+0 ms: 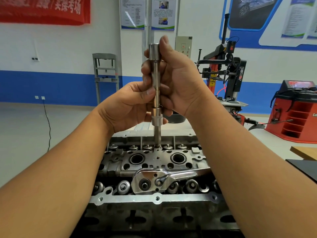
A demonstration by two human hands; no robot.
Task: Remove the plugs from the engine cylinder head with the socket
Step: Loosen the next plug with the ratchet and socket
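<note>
Head view: the socket point(156, 121) on its long silver extension bar point(154, 74) stands upright, its tip seated in a hole near the far edge of the engine cylinder head point(154, 162). Left hand point(130, 103) pinches the bar low, right hand point(173, 74) wraps it higher. One shiny ratchet point(154, 181) lies across the head. Two large round bores sit open mid-casting.

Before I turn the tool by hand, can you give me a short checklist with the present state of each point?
1. Extension bar with socket stands upright: ok.
2. Its lower end sits in the plug well of the cylinder head: ok.
3. Socket engaged on the plug: cannot tell, hidden in the well.
4. Left hand and right hand both grip the bar: ok.
5. Ratchet attached on top: not ok, it lies on the head.
</note>
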